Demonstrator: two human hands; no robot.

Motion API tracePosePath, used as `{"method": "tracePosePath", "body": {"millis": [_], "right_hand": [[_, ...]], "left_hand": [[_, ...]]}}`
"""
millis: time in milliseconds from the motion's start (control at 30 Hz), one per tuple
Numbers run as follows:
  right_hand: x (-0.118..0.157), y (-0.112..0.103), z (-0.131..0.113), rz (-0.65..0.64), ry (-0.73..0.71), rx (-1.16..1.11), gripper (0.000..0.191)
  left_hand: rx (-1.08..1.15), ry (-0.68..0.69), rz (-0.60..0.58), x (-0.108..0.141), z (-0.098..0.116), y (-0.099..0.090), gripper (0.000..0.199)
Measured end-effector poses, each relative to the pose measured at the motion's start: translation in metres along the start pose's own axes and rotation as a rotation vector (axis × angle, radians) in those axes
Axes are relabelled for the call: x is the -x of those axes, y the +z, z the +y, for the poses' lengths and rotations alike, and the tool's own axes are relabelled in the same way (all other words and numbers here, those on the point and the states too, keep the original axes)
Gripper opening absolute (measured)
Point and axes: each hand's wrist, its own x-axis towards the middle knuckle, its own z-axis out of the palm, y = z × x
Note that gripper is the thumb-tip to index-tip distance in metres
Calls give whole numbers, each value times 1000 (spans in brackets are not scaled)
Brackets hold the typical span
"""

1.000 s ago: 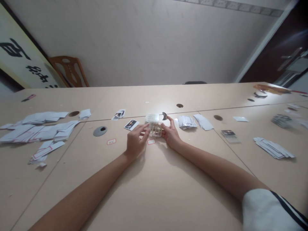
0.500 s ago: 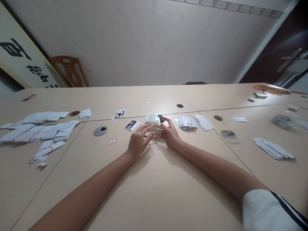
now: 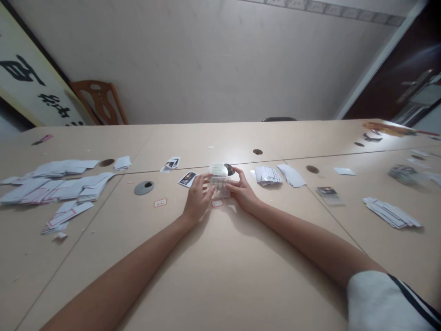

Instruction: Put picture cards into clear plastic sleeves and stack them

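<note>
Between my hands is a small clear plastic case [image 3: 220, 180], with a pale printed upper part and a dark patch at its upper right. My left hand [image 3: 198, 197] grips its left side, fingers behind and thumb at the front. My right hand [image 3: 244, 192] holds the right side between thumb and fingers. What lies inside the case is too small to make out. Just below it, a red-bordered label [image 3: 217, 203] lies on the table. A dark-pictured card [image 3: 187, 179] lies beside my left fingers, and a similar label [image 3: 160, 203] is farther left.
Spread-out white paper slips [image 3: 51, 188] cover the table's left side. Right of my hands are a stack of cards [image 3: 268, 175] and white slips [image 3: 291, 175]. Farther right lie a clear pack [image 3: 330, 196] and more slips [image 3: 391, 212]. A grey grommet cover [image 3: 144, 187] sits left of centre.
My left fingers have moved from across the front of the case to its left edge. More of the case front and of the label below it now shows.
</note>
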Motion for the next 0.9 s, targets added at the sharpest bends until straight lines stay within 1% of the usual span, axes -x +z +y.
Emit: {"method": "tracePosePath", "body": {"millis": [67,100,167,267,367,600,900], "right_hand": [[0,-1,2,-25,-16,39,75],[0,-1,2,-22,-24,64,75],[0,-1,4,23,-41,114,75],[0,-2,6,126,-78,170,72],[0,-4,8,172,-102,212,68],[-3,-7,10,195,-91,261,68],[-3,-9,10,184,-90,261,76]], "left_hand": [[134,-121,-28,-3,-7,0,48],[196,-173,-60,-5,-11,0,50],[293,-237,-119,-7,-18,0,46],[367,-268,-138,-8,-22,0,40],[405,-301,-142,-7,-21,0,42],[438,-330,-160,-8,-18,-1,43],[453,-389,-153,-7,-11,-2,47]]}}
